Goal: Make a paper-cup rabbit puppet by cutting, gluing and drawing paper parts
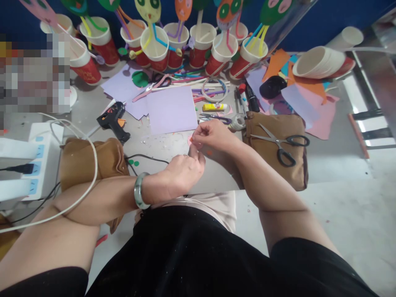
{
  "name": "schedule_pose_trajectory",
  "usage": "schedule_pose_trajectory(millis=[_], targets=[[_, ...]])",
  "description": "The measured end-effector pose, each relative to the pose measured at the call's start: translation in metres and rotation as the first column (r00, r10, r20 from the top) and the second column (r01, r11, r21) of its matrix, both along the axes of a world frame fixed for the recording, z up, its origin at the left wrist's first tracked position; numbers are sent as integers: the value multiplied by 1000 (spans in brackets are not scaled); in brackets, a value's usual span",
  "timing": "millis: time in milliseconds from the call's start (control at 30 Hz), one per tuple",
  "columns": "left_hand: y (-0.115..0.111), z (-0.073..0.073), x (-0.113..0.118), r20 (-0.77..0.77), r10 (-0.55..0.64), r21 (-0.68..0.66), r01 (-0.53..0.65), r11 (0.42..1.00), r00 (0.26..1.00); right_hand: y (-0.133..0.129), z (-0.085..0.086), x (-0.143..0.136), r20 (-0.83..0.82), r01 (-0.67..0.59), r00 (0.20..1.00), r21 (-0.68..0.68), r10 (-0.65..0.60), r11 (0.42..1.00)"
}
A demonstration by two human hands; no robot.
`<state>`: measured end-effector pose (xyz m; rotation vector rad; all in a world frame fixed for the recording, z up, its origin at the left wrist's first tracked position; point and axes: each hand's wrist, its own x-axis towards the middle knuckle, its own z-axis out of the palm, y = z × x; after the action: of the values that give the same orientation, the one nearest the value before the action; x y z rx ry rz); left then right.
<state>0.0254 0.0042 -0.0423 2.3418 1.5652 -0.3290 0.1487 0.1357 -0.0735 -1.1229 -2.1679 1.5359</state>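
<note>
A small pink paper piece point(189, 141) shows at the fingertips of both hands, low over the table's front part. My left hand point(185, 171) is closed, its thumb and forefinger pressed together at the lower edge of that piece. From the right, my right hand point(215, 135) pinches over it, with a tiny orange spot between the fingertips that is too small to name. The fingers cover much of the paper. Just behind lies a lilac paper sheet point(171, 109), and an orange scrap point(209, 153) lies under my right wrist.
Red-and-white paper cups point(154, 45) with paper figures line the back. A glue gun point(114, 121), glue stick point(214, 107) and tape roll point(238, 121) lie around. Scissors point(277, 142) rest on a brown pouch point(262, 159). A power strip point(38, 165) and white cable point(95, 154) are left.
</note>
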Motion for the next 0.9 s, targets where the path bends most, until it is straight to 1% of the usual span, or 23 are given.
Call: schedule_pose_trajectory(millis=[133, 300, 533, 700, 900], targets=[[0, 0, 0, -7, -1, 9, 1, 1000, 1000, -1, 0, -1, 21, 5, 1000, 26, -5, 1000], [0, -1, 0, -2, -6, 14, 6, 1000, 1000, -1, 0, -2, 36, 18, 999, 12, -19, 1000], [1, -1, 0, 10, 6, -7, -6, 1000, 1000, 0, -1, -1, 11, -8, 1000, 17, 7, 1000], [0, -2, 1, 7, 2, 12, -2, 1000, 1000, 0, -3, -2, 35, 14, 999, 27, -15, 1000], [1, 0, 1, 8, 2, -3, -2, 1000, 1000, -2, -3, -3, 60, 6, 998, 84, -11, 996]])
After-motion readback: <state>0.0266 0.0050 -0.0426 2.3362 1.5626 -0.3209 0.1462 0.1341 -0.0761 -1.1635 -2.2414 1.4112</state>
